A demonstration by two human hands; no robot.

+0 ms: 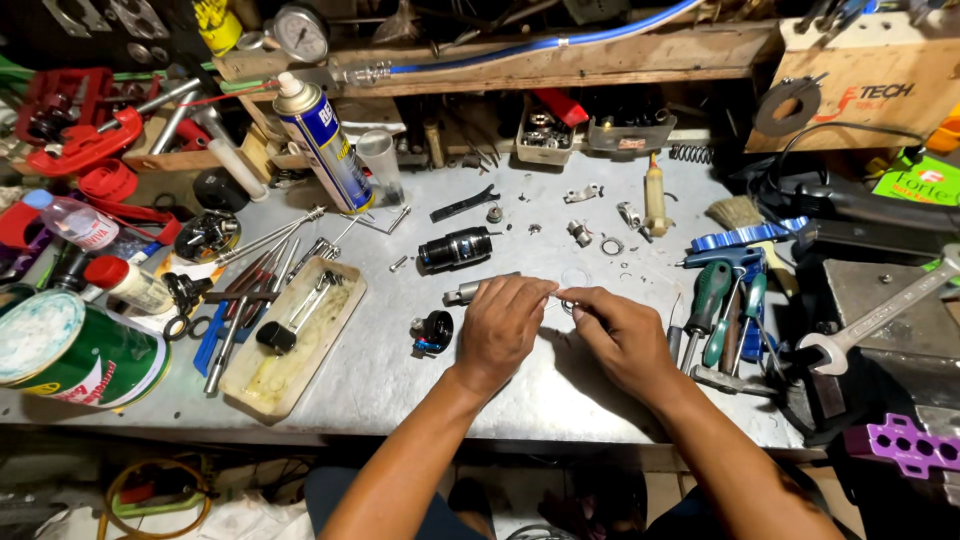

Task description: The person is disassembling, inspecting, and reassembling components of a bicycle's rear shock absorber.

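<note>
My left hand [503, 327] rests on the metal bench top [400, 370] with its fingers closed over a short silver cylindrical part [466, 291], whose end sticks out to the left. My right hand [618, 330] is beside it, fingertips pinched on something small and thin between the two hands; what it is I cannot tell. A black cylinder [455, 248] lies just beyond the hands. A small black cap-like part with a blue and red spot [433, 333] sits left of my left hand.
A cream tray [335, 330] with tools lies at left, beside a spray can [325, 147], a green tin [75, 352] and bottles. Screwdrivers [712, 305], a brush [745, 215] and a large spanner [880, 315] lie at right. Small rings and screws are scattered behind.
</note>
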